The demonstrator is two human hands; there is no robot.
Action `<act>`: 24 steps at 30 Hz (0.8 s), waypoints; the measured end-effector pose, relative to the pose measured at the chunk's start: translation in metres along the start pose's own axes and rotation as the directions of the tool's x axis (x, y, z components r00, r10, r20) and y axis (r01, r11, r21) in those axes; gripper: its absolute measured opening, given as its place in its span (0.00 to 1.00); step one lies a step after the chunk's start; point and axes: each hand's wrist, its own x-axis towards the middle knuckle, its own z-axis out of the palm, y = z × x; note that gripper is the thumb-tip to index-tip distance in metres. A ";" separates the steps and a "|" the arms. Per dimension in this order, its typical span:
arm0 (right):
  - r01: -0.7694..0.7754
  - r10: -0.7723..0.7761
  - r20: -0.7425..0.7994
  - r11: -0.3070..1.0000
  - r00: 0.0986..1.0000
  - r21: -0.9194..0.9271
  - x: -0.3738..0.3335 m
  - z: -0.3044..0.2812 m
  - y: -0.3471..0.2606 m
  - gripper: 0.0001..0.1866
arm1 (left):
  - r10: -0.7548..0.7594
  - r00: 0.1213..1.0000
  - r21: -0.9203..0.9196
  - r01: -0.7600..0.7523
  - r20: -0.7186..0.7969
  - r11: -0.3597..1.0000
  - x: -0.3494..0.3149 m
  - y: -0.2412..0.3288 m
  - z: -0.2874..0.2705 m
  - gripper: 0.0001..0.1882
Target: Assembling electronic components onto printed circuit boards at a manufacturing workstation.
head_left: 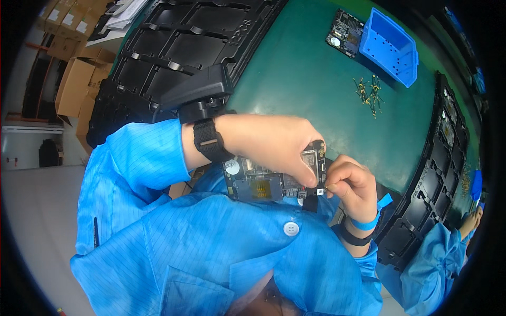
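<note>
My left hand [274, 139] grips a black circuit board [253, 188] in front of my chest, its thumb lying across the board's face. The board has gold contacts, metal shields and a round white sticker. At the board's right edge, beside a small white square label [320, 192], my right hand [352, 187] is closed in a pinch. A tiny gold-coloured tip shows by those fingertips; the rest of what they hold is hidden. Further off on the green mat [305, 89] lies a loose pile of short black-and-yellow leads [370, 94].
A blue plastic bin [390, 45] stands at the far right beside another circuit board [345, 32]. Black compartment trays [197, 45] lie at the left, with another tray [421, 195] at the right. Cardboard boxes [79, 87] are at far left. A co-worker's sleeve [435, 258] shows at lower right.
</note>
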 end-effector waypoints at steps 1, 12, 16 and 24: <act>0.034 -0.031 0.029 0.994 0.999 -0.107 0.001 0.000 -0.002 0.02 | 0.012 1.000 -0.010 -0.012 0.006 1.000 -0.001 -0.001 0.001 0.11; -0.027 0.046 0.045 0.933 0.998 -0.360 0.000 0.008 -0.016 0.04 | 0.026 1.000 -0.008 -0.026 -0.017 1.000 -0.005 -0.002 0.004 0.11; 0.058 -0.044 0.037 0.811 0.998 -0.582 -0.003 0.011 -0.018 0.07 | 0.025 0.999 0.014 -0.024 -0.026 1.000 -0.005 -0.001 0.005 0.11; 0.115 -0.097 0.066 0.681 0.993 -0.723 -0.004 0.017 -0.022 0.09 | 0.051 0.996 0.082 -0.045 -0.067 0.996 -0.007 -0.001 0.007 0.11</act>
